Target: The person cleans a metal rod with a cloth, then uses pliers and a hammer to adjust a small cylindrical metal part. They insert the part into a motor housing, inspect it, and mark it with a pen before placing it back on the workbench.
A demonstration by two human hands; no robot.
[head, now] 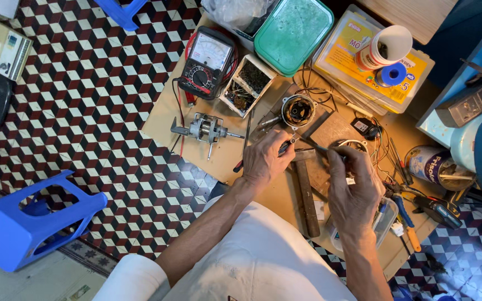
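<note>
Wooden board (168, 120) at mid-frame is crowded with parts as a dark-handled screwdriver (282, 148) is gripped in the left hand (264, 159), just below a round motor housing (298, 110). A thin tool (314, 147) is pinched in the closed right hand (352, 189) beside a hammer (305, 189). A multimeter (206, 62) and rotor (207, 129) are seen at upper left.

repair workshop: multimeter (206, 62), motor parts (207, 129)

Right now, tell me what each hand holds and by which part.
Left hand holds a screwdriver by its handle. Right hand pinches a thin wire near its end.
</note>
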